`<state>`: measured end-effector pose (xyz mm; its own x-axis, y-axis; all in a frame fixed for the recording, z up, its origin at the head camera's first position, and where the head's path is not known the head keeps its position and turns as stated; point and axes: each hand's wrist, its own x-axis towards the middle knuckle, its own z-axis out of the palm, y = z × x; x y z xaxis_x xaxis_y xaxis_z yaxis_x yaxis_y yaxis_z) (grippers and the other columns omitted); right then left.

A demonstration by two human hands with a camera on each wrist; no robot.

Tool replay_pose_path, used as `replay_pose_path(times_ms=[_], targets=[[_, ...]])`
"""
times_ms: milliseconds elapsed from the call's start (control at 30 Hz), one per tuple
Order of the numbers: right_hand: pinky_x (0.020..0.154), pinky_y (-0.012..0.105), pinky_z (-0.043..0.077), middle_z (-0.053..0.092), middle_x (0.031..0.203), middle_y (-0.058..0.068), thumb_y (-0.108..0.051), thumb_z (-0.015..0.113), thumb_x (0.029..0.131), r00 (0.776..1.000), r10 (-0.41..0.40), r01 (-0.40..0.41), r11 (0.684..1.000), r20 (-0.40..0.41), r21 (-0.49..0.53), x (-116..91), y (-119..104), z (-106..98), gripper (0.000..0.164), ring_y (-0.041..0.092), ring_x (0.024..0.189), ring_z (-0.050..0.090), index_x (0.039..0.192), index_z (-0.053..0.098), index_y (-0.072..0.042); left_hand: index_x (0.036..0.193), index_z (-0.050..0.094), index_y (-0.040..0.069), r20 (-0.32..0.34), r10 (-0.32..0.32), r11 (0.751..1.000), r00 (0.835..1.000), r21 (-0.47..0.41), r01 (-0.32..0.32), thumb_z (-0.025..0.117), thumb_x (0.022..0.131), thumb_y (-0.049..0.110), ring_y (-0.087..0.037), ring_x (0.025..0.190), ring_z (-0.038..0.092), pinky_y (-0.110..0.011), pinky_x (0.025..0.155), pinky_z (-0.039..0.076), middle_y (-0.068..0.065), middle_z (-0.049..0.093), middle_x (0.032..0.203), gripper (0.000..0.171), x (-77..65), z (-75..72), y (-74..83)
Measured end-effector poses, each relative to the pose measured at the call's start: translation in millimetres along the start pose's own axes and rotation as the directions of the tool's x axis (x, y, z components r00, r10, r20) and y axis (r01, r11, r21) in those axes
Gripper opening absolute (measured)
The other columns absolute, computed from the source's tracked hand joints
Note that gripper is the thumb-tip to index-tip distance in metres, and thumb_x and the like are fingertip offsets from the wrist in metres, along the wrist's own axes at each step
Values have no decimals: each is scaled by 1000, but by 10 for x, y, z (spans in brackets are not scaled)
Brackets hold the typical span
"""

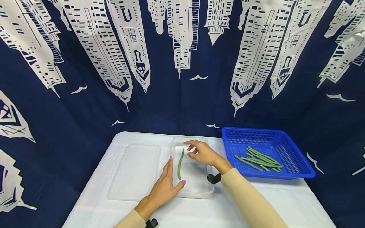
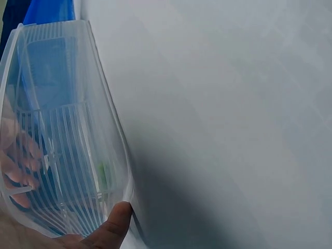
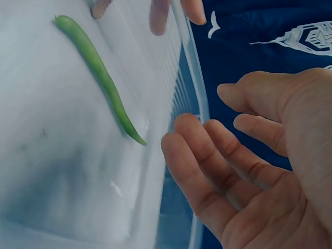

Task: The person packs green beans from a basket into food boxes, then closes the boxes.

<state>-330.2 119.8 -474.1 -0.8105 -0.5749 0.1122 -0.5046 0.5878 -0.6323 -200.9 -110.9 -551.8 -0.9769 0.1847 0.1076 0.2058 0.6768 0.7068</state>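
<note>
Curtained tabletop workspace: skyline-print drape [image 1: 182,104] behind white table [image 1: 199,212].

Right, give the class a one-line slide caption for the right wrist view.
A single green bean lies inside a clear container, the empty right hand close by.

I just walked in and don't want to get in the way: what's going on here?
A person's left hand rests against a clear container, while the right hand, holding nothing, is over it. A single green bean lies inside. More beans sit in the blue basket on the right; what looks like a lid lies on the left.
</note>
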Motion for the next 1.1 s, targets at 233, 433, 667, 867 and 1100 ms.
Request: replay_pose_path(times_ms=[233,433,667,867,1100], targets=[[91,44,71,81,130,22,-9,78,109,998,-45,43,998,-40,-35,-137,49,-238,52,27,106,82,160,68,-5,188,8,4,5,-13,1000,1000,-19,13,77,109,49,-53,165,51,-72,127,51,-24,23,194,114,-23,2,-20],[94,41,71,78,132,21,-6,77,110,997,-56,52,997,-61,-63,-301,192,-476,52,25,107,81,161,67,-4,188,9,5,-16,-9,1000,1000,-11,9,76,108,49,-53,164,52,-72,125,53,-24,25,193,113,-47,13,-36],[86,33,66,81,127,16,-6,81,107,993,-35,19,989,-109,-144,-528,429,-853,51,21,102,81,157,72,-7,188,9,5,-26,-1,1000,1000,-1,1,75,109,49,-53,163,53,-72,125,53,-24,27,192,112,-40,12,-45],[91,43,68,83,130,16,-7,82,107,994,10,-32,979,-106,-202,-698,673,-1169,53,25,106,81,159,71,-8,188,11,6,-29,-7,1000,1000,-3,7,75,109,49,-53,162,54,-72,125,53,-24,28,192,111,-20,0,-27],[101,65,67,82,134,22,-13,84,108,991,112,-125,965,-69,-230,-844,1071,-1445,51,37,115,82,158,73,-11,188,10,6,-22,-2,1000,1000,-4,2,75,111,45,-55,162,54,-73,124,54,-26,28,191,108,-20,15,-39]])
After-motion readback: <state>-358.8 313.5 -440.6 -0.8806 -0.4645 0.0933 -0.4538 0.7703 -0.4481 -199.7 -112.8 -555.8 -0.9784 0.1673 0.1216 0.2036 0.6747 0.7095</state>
